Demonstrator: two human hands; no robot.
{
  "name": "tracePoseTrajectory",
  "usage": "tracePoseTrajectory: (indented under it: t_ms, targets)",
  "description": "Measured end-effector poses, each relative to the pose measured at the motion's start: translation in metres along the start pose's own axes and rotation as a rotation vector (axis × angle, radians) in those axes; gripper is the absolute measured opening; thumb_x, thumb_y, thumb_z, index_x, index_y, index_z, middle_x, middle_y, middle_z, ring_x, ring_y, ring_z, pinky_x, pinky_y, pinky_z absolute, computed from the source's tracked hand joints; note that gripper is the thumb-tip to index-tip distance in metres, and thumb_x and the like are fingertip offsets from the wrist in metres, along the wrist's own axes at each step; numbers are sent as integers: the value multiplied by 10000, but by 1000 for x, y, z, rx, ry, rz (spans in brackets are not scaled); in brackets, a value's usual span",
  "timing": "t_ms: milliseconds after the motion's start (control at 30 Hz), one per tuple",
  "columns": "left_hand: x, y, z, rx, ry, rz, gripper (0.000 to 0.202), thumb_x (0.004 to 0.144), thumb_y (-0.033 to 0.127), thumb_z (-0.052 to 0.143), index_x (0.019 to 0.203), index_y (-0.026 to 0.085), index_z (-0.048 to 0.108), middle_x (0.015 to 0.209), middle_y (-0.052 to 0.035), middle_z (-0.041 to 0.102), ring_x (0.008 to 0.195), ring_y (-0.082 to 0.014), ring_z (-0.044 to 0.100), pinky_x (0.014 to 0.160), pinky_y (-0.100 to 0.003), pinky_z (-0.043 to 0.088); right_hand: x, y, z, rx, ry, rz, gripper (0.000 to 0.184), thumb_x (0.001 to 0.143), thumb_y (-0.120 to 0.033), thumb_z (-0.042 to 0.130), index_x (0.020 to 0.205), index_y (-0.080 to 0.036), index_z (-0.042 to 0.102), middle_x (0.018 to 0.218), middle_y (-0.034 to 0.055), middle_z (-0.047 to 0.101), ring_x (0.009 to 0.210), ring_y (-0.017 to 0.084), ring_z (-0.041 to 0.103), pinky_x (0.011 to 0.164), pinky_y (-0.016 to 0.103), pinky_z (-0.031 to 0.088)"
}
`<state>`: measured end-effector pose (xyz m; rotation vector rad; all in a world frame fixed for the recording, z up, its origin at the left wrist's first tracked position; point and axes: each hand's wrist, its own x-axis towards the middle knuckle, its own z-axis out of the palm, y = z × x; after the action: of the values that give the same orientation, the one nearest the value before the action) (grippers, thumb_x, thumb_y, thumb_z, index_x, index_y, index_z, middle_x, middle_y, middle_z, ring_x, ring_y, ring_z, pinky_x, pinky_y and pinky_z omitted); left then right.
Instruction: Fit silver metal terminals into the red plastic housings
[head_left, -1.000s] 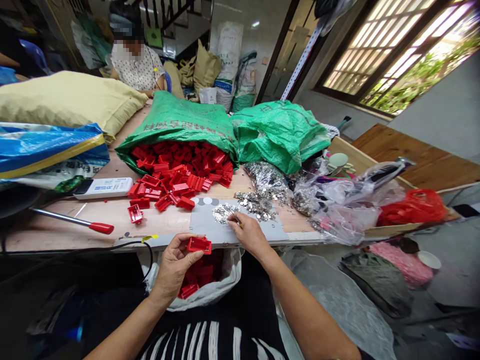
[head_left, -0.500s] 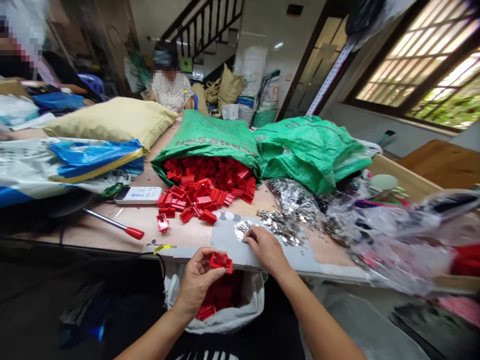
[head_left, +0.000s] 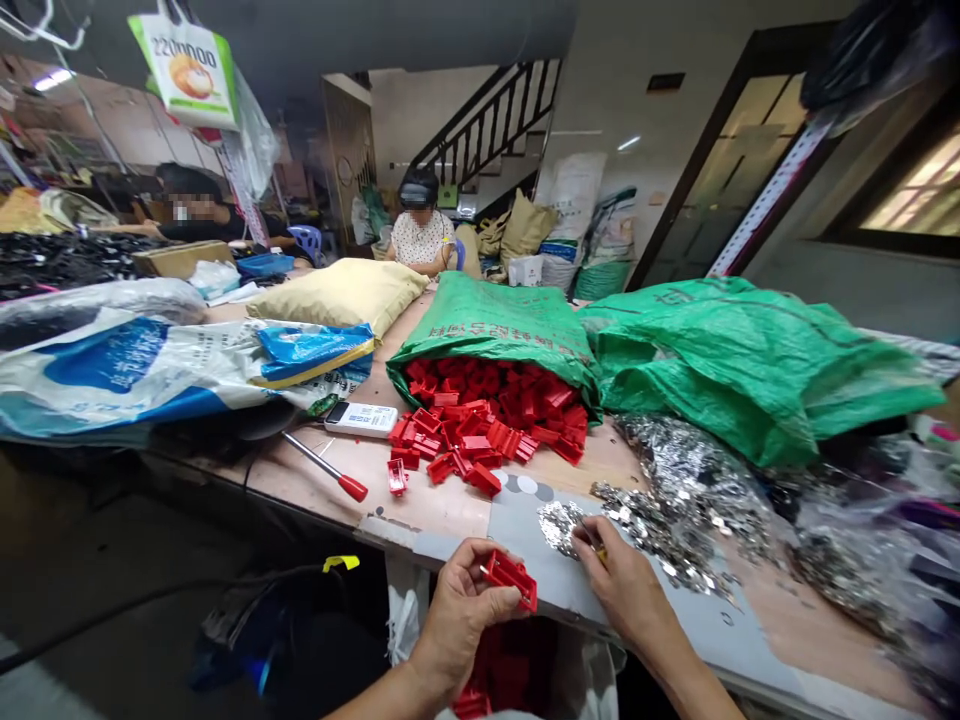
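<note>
My left hand (head_left: 457,612) grips a small red plastic part (head_left: 510,577) just in front of the table edge, above a white bag holding more red parts (head_left: 504,680). My right hand (head_left: 628,586) rests on a grey sheet (head_left: 525,520), fingertips pinched at a little heap of shiny metal pieces (head_left: 559,522); what the fingers hold is too small to name. A pile of red parts (head_left: 480,420) spills from a green sack (head_left: 491,325) further back on the table.
A second green sack (head_left: 735,365) and a wide spread of metal pieces (head_left: 690,480) lie to the right. A red-handled tool (head_left: 330,470), a white remote (head_left: 361,418), blue-white and yellow sacks lie left. Two people sit at the far tables.
The view has swung up and to the left, so both hands now sit lower and more to the right. The hands keep their hold and position on the table.
</note>
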<state>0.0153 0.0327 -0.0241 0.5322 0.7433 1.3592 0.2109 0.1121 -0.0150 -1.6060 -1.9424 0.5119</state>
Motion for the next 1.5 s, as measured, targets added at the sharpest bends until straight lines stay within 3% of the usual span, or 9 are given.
tracePoseTrajectory:
  t_ms: [267,467,833,1133,1300,1500]
  targets:
    - [3,7,5,-111,-4,-36,411,661,195,783,1039,173,624,882,-59,676,781,-180,664,739,-320,513,-12,-18,-9,215,-104,-27,283,791,-476,529,874,-225,631,886,66,701,820,216,656,726,269,512]
    - [6,7,7,-147,-1,-46,482,634,204,806,1091,182,655,853,-50,665,730,-148,646,728,-294,505,-26,-39,-3,302,-144,-138,250,824,-449,542,819,-220,641,811,61,683,763,205,640,693,252,508]
    - [3,21,6,-126,-15,-97,443,722,237,740,1150,238,625,1015,-35,686,823,-133,650,763,-269,509,-38,-65,-5,360,-99,-157,124,858,-300,547,795,-210,606,765,36,633,689,169,561,661,270,450]
    - [1,23,4,-116,5,-234,452,757,240,711,1188,203,582,898,-35,707,742,-111,667,712,-238,532,-40,-68,-4,403,-81,-161,83,858,-251,577,810,-199,618,774,20,598,683,142,523,647,246,411]
    - [2,21,1,-75,1,-246,423,755,260,712,1157,196,599,924,-44,705,762,-117,664,727,-240,529,-40,-68,-4,405,-171,-199,70,848,-197,581,807,-198,637,798,18,614,727,146,545,683,252,418]
    - [0,22,1,47,-73,-146,452,703,226,744,1140,211,632,923,-36,707,828,-150,660,792,-275,501,-42,-61,-11,393,-348,-294,88,824,-134,601,826,-202,657,811,17,616,779,147,568,714,248,432]
